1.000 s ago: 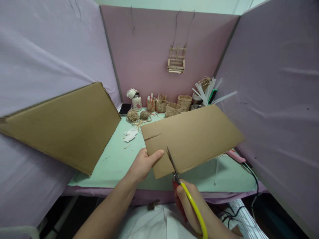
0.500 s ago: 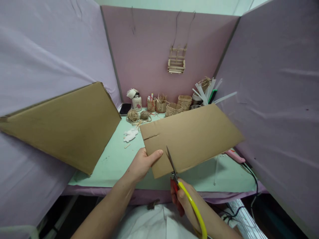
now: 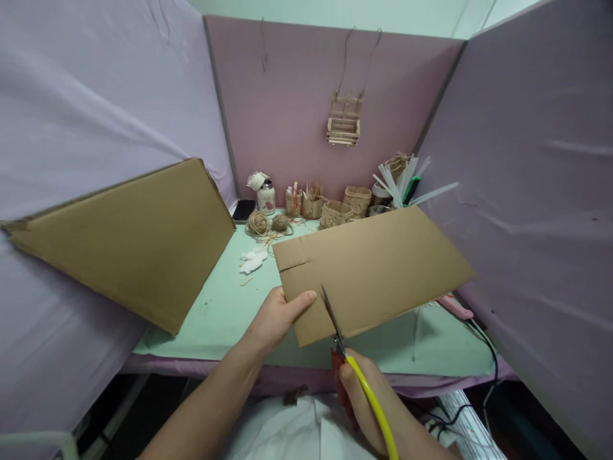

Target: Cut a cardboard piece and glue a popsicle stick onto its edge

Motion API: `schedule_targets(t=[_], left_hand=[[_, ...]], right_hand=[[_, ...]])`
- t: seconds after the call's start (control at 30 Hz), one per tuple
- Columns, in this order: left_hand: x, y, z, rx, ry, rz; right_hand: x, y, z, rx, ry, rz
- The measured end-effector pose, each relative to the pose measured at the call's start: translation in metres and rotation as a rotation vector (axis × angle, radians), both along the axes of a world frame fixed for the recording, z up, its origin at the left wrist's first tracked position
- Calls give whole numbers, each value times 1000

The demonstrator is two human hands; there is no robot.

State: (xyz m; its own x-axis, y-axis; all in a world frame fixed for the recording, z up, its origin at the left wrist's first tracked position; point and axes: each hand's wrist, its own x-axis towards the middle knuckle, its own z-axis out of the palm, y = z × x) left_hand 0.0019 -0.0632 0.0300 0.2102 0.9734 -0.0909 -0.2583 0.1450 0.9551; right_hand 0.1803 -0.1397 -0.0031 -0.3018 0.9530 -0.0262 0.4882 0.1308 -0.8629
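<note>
A flat piece of cardboard [image 3: 378, 268] is held above the table, tilted, with a slit near its left end. My left hand [image 3: 278, 317] pinches its left edge, thumb on top and fingers hidden underneath. My right hand [image 3: 366, 383] is closed around a pair of scissors [image 3: 366, 386] with yellow and red handles. One pointed blade lies over the cardboard's upper face, crossing its near edge to the right of my left thumb. The other blade is hidden beneath the sheet.
A larger cardboard sheet [image 3: 129, 243] leans at the left wall. Twine balls [image 3: 258, 223], a phone [image 3: 244, 211], a jar [image 3: 266, 197] and small woven baskets [image 3: 336, 214] stand at the back. A pink-handled tool [image 3: 454, 306] with a cord lies at the right.
The whole view has shifted slightly. Cardboard, scissors and both hands keep nearly the same positions relative to each other, and both hands keep their hold.
</note>
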Motion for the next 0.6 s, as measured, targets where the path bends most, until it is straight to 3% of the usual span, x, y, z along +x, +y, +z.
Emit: schedule_targets(t=[0.27, 0.6], left_hand=[[-1, 1, 3, 1, 13, 10], [1, 2, 6, -32, -24, 37]], right_hand=[[-2, 1, -8, -30, 64, -41], [-4, 7, -2, -2, 35, -38]])
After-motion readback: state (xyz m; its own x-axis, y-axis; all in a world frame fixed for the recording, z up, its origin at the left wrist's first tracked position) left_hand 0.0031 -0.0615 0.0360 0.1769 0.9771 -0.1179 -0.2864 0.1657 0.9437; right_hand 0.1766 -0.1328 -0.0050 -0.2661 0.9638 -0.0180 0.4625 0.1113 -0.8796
